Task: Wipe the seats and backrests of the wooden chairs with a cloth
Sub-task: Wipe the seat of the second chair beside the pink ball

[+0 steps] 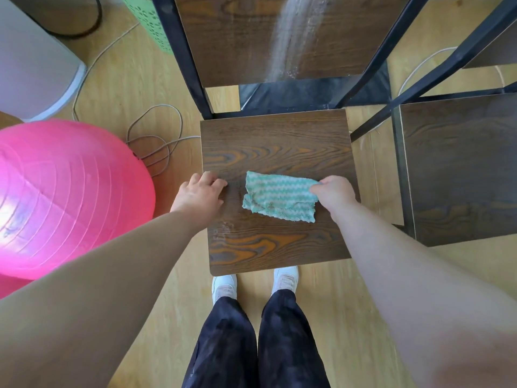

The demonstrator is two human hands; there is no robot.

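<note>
Our right hand (334, 191) pinched the cloth (279, 196) on the seat (274, 141); left hand (200, 191) rested loosely. Dusty backrest (237, 37) and neighbouring chair (458, 163) looked unwiped.

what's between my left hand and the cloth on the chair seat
Nothing but bare seat wood. The head view shows a narrow strip of grain, faintly smeared, separating the left hand from the cloth.
</note>
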